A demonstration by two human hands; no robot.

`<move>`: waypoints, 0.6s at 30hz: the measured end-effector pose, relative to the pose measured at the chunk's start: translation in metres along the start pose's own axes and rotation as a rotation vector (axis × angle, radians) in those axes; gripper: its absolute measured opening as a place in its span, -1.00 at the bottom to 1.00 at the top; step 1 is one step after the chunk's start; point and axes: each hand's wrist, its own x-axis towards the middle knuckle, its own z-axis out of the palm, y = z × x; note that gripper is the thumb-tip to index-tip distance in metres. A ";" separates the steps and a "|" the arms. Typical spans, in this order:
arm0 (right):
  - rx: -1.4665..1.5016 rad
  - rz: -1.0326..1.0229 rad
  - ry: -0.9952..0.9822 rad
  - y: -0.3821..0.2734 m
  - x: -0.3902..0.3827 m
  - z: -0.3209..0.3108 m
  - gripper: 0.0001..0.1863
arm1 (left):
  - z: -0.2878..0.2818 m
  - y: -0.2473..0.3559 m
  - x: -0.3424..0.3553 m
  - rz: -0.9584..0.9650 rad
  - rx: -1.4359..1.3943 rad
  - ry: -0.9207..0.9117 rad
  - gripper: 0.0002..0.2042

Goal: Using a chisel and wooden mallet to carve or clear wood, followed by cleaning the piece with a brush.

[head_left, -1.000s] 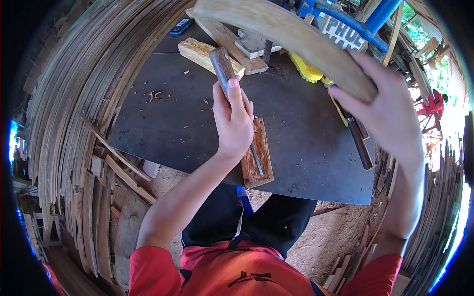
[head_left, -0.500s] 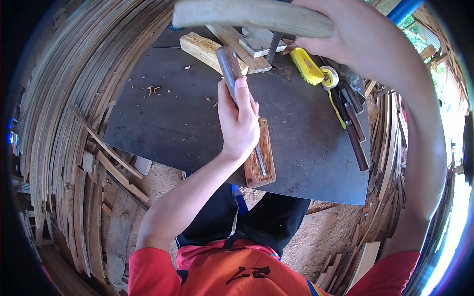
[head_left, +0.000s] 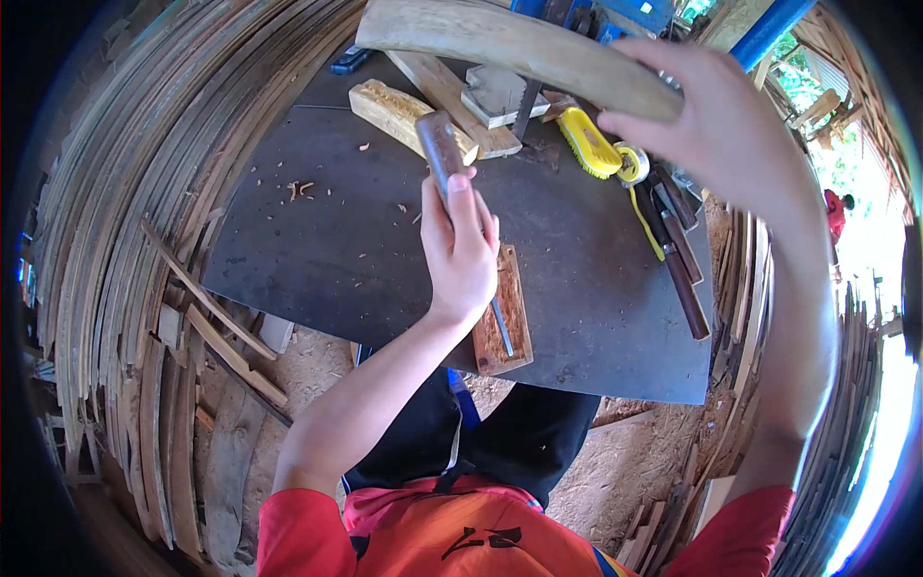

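My left hand (head_left: pixel 460 250) is wrapped round the dark wooden handle of a chisel (head_left: pixel 442 144), thumb lying along it. The chisel slants toward me, and its narrow steel blade reaches down to a reddish-brown wooden block (head_left: pixel 516 308) near the table's front edge. The block's upper face looks rough and carved. Raised at the upper right, my right hand (head_left: pixel 707 120) grips one end of a thick, pale wooden club (head_left: pixel 519 48), a little blurred. The club spans over the far side of the table, apart from the chisel handle.
On the dark table (head_left: pixel 317 231) lie a pale wood block (head_left: pixel 385 108), a plank (head_left: pixel 437 82), a yellow brush (head_left: pixel 588 142), a yellow tape measure (head_left: pixel 633 165) and several dark-handled tools (head_left: pixel 685 288). Wood shavings (head_left: pixel 300 189) dot the left side. Stacked timber strips (head_left: pixel 125 240) flank the table.
My right hand and the club have shifted to the right and lower, with the gripped end dipping. My left hand keeps its hold on the chisel over the block. The view has tilted slightly.
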 end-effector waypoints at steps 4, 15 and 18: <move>0.416 0.211 -0.019 -0.008 -0.048 0.011 -0.46 | -0.003 0.018 0.005 -0.155 -0.195 0.113 -0.60; 1.654 0.816 -0.238 -0.022 -0.234 0.083 -0.59 | -0.026 0.062 0.038 -0.041 -0.055 0.106 -0.49; 1.801 0.879 -0.193 -0.038 -0.249 0.102 -0.51 | -0.016 0.056 0.041 -0.065 0.053 -0.003 -0.47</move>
